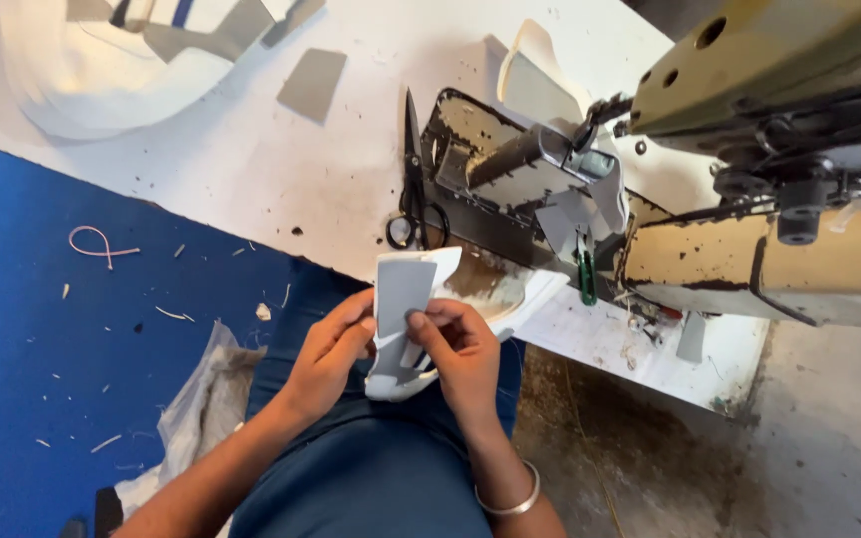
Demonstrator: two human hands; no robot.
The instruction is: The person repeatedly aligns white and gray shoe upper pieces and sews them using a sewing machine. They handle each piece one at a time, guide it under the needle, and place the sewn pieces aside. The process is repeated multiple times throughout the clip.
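Sewing machine sat at worktable right edge, scissors near the front edge. Both hands, left hand and right hand, pinched grey-white cut piece over the lap, just off that edge. Judgement: keep layers aligned, edges flush.

Both hands hold a white shoe piece over the lap. The left hand grips its left edge. The right hand presses a grey patch on it with the thumb. Black scissors lie at 12 o'clock from the hands. A sewing machine stands at 2 o'clock.
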